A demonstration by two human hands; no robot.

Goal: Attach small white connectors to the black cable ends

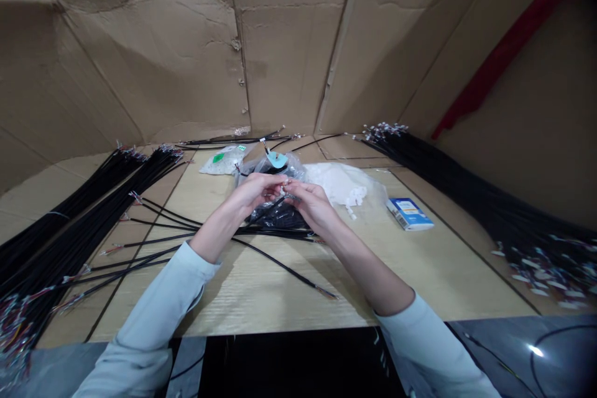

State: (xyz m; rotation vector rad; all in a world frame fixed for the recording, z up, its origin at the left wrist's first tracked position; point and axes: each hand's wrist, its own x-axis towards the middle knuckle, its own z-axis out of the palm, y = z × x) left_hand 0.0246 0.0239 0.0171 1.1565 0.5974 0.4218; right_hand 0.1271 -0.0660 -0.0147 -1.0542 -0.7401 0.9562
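My left hand (255, 191) and my right hand (311, 200) meet over the middle of the table, fingertips pinched together. Between them is the end of a black cable (267, 210), with small coloured wires and what looks like a white connector, too small to make out fully. Behind and below the hands sits a clear plastic bag (296, 165) with dark contents. Loose black cables (284, 266) with bare wire ends lie under my wrists. White connectors (357, 196) spill from a plastic bag (326, 177) to the right of my right hand.
Thick bundles of black cables lie at the left (88, 224) and right (459, 193). A blue and white box (410, 214) rests right of the bags. A small bag with a green label (224, 160) lies at the back. Cardboard walls (289, 43) enclose the table (280, 311).
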